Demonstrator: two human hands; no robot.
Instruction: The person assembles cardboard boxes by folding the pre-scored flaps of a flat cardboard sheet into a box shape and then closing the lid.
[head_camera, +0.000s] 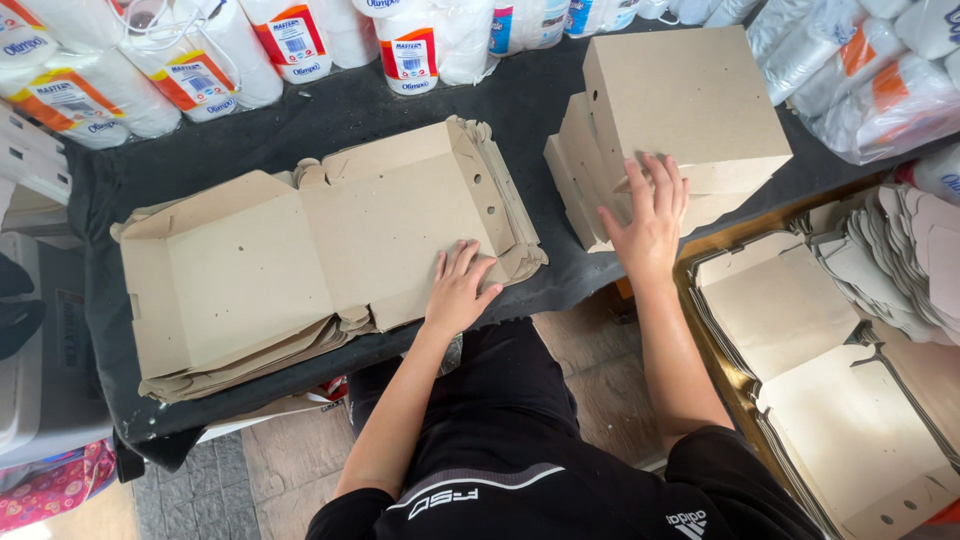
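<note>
My left hand (460, 285) lies flat, fingers spread, on the near right corner of a stack of unfolded brown cardboard box blanks (300, 250) spread on the dark table (330, 110). My right hand (650, 215) rests with open fingers against the front edge of a pile of folded, closed cardboard boxes (680, 100) at the table's right. Neither hand grips anything.
Wrapped packs of white paper rolls (180, 60) line the table's back edge, and more packs (860, 70) lie at the far right. A second heap of flat box blanks (830, 400) lies low on my right. Grey bins (30, 340) stand to the left.
</note>
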